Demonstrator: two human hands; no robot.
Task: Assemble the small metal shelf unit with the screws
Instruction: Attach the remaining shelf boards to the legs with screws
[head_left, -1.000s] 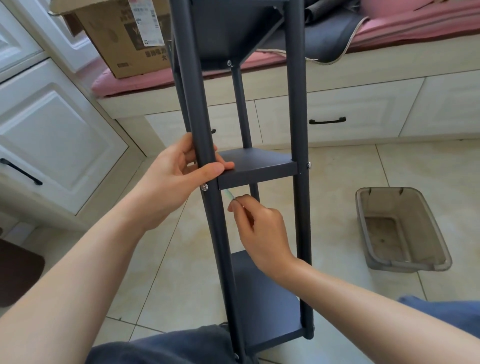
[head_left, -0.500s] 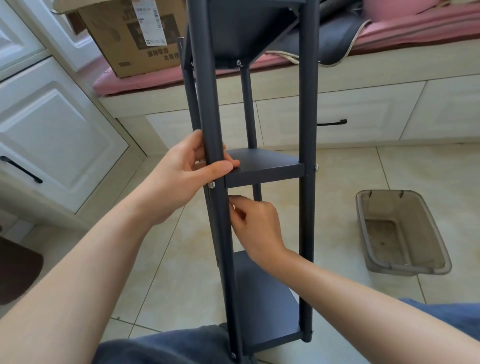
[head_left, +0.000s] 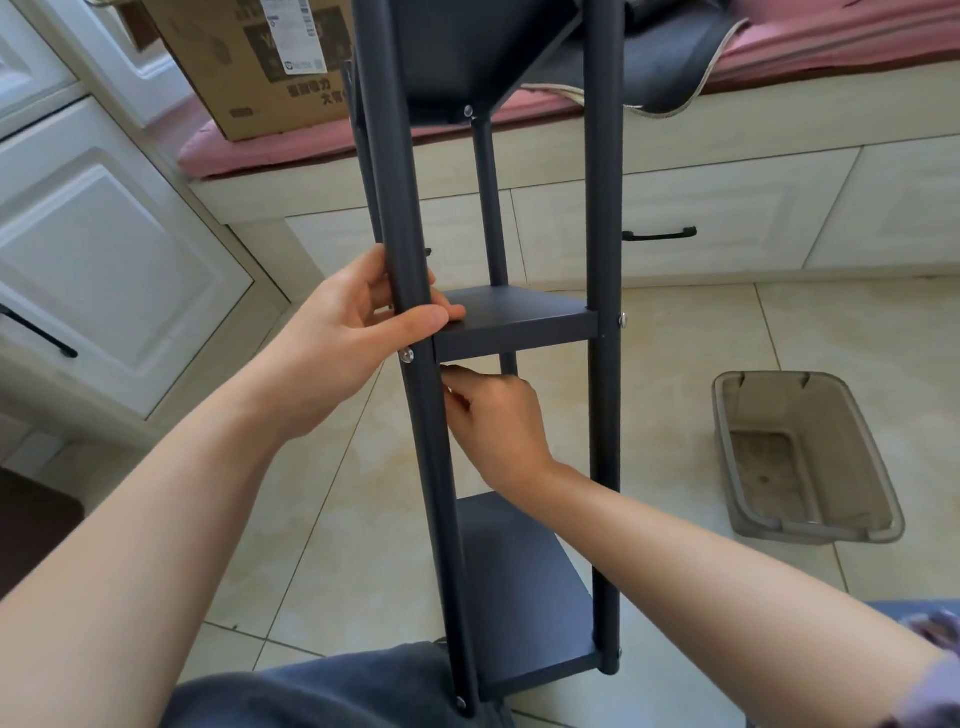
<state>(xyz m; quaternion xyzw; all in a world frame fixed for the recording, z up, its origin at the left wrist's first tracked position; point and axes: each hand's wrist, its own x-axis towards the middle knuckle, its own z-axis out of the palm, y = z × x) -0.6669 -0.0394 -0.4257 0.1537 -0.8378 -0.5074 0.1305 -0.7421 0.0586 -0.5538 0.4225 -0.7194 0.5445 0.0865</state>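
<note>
dark grey metal shelf unit (head_left: 519, 322): left hand (head_left: 343, 343) gripping the front post; right hand (head_left: 493, 421) now tucking under the middle shelf behind the silver screw (head_left: 406, 356), fingers curled, contents unclear — likely fastening.

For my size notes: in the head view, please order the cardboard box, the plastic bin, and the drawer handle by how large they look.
1. Cardboard box, cut off by the frame.
2. Plastic bin; alike in spread, so unsure.
3. Drawer handle, clearly smallest.

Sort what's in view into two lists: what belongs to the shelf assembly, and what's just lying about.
Part of the job:
- metal shelf unit
- screw at the middle shelf's front post
- left hand, gripping that post
- right hand, fingers curled just under the shelf

Just lying about:
- cardboard box
- plastic bin
- pink cushion
</note>
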